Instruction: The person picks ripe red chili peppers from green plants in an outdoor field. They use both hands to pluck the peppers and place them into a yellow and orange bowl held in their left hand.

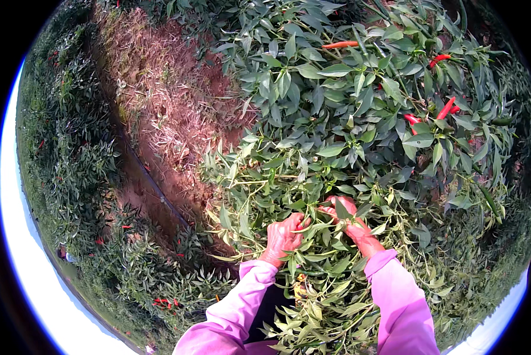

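Both hands are in among the leaves of a chili plant point(336, 148), pink sleeves reaching up from the lower edge. My left hand point(283, 239) is closed, its fingers curled in, with a bit of bright red at the fingertips that looks like a chili pepper point(303, 223). A short way to its right, my right hand point(355, 229) has its fingers bent together round the foliage. Leaves cover part of those fingers, and what they pinch is hidden.
Red chilies point(446, 109) hang at the right of the plant, and an orange-red one point(340, 44) near the top. Straw-strewn soil point(165, 89) runs along the left, with a thin dark hose point(153, 183) on it. Another chili row point(70, 142) grows beyond.
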A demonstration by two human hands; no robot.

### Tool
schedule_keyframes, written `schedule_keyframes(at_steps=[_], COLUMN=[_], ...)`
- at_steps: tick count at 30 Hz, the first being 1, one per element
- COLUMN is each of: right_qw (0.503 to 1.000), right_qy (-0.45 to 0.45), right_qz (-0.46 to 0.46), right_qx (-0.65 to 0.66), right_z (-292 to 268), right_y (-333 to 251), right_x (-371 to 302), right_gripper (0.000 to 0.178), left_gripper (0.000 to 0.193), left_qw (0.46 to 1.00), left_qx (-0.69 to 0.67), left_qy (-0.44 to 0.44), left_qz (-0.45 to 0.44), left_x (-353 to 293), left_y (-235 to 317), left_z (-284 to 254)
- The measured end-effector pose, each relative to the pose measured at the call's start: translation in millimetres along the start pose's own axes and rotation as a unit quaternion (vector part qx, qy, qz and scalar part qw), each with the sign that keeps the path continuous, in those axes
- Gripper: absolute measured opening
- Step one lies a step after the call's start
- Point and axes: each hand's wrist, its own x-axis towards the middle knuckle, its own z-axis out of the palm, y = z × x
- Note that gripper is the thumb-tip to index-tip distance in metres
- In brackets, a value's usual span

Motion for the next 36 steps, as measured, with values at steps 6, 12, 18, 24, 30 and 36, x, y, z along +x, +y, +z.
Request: schedule_keyframes(at_steps=[6, 12, 18, 24, 30, 36], right_qw=[0.998, 0.999, 0.996, 0.980, 0.987, 0.935], right_qy=[-0.023, -0.011, -0.031, -0.177, 0.056, 0.132], right_qz=[0.054, 0.035, 0.042, -0.054, -0.108, -0.201], right_qx=[0.019, 0.030, 0.071, -0.070, 0.106, 0.259], right_z=[-4, -7, -9, 1, -6, -34], right_y=[-40, -22, -36, -50, -81, -148], right_x=[-21, -28, -31, -51, -70, -94], right_gripper=[0.012, 0.016, 0.015, 0.015, 0.019, 0.022], left_gripper=[0.022, 0.024, 0.029, 0.029, 0.021, 0.014], left_qw=[0.994, 0.725, 0.558, 0.624, 0.609, 0.741], left_qx=[-0.082, -0.533, -0.668, -0.637, -0.704, -0.619], left_qy=[-0.021, 0.138, 0.260, 0.262, 0.220, 0.055], left_qz=[-0.063, -0.414, -0.418, -0.369, -0.291, -0.254], left_x=[-42, -60, -68, -51, -11, 64], left_y=[23, 15, -24, -25, 1, 62], left_z=[-2, -3, -11, -25, -59, -89])
